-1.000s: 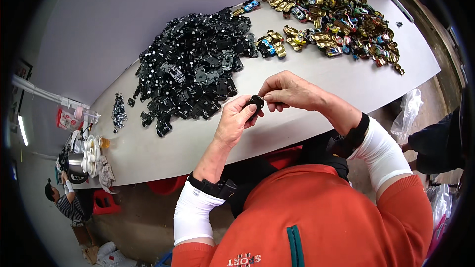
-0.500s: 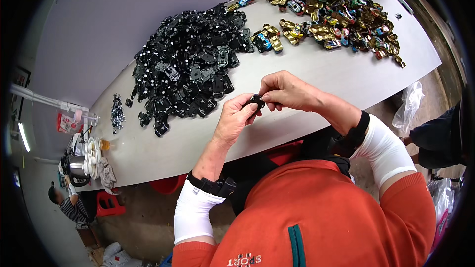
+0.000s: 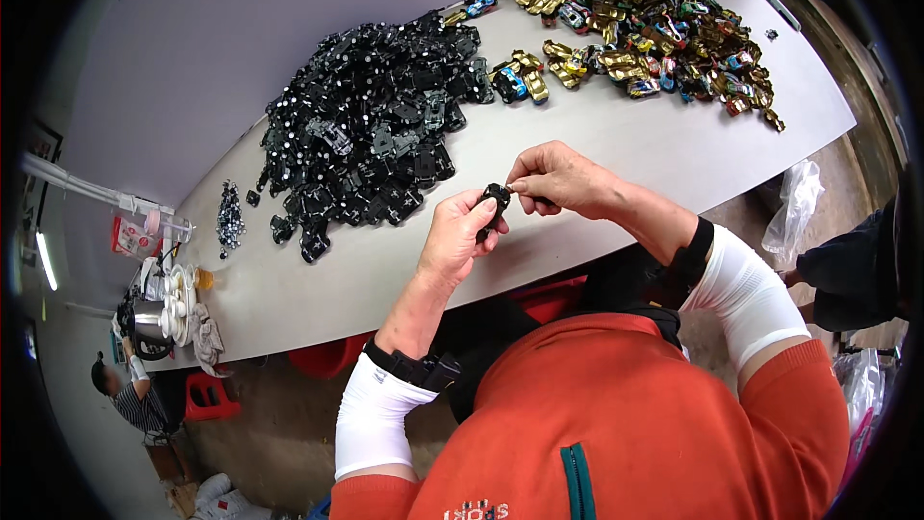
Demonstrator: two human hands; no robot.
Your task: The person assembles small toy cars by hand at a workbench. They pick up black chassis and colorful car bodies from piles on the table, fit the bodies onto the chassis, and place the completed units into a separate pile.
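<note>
My left hand (image 3: 452, 239) is closed around a black toy car chassis (image 3: 495, 196), tipped up between thumb and fingers above the near edge of the table. Just to its right, the thumb and forefinger of my right hand (image 3: 563, 181) are pinched together close to the chassis. What they pinch is too small to make out; something dark shows under the curled fingers. Beyond my hands lies a large heap of black toy car chassis (image 3: 371, 125). Farther right spreads a heap of gold and brightly coloured toy car bodies (image 3: 664, 29).
Small silvery parts (image 3: 229, 220) form a little pile at the table's left. A kettle (image 3: 149, 323) and white lidded containers (image 3: 178, 303) stand at the left end of the table (image 3: 279, 299). Red stools (image 3: 210, 397) are below. Another person (image 3: 140, 400) is at far left.
The chassis has been turned more upright in my left hand, showing more of its length. My right fingertips have come slightly away from it, still pinched.
</note>
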